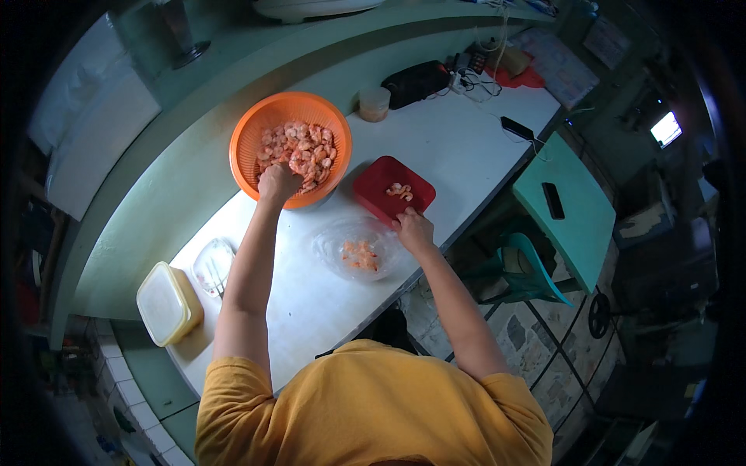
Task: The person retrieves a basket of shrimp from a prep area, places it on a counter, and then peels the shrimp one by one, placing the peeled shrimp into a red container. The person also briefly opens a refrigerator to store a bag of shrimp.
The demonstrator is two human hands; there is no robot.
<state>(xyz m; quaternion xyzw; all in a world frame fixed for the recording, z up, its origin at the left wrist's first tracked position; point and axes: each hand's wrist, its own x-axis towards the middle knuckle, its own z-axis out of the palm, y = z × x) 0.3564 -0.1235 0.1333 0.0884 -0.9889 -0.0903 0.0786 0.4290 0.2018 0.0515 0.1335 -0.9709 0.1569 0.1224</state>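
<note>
An orange plastic basket (332, 119) holds a heap of shrimp (303, 148). My left hand (280, 183) reaches over its near rim onto the shrimp; the fingertips are hidden, so I cannot tell whether they grip any. With my right hand (414, 230) I hold the near edge of a red plastic container (376, 186). A few shrimp (400, 191) lie inside the container. Between my arms, a clear plastic bag (332, 247) lies on the white table (309, 309) with small orange pieces, perhaps shrimp shells (360, 255), on it.
A lidded cream container (169, 303) and a clear dish (213, 268) with cutlery stand at the left. Behind are a lidded tub (373, 105), a black speaker-like object (417, 83) and cables. At the right are a green table (574, 198) with a phone (553, 201) and a green plastic chair (539, 279).
</note>
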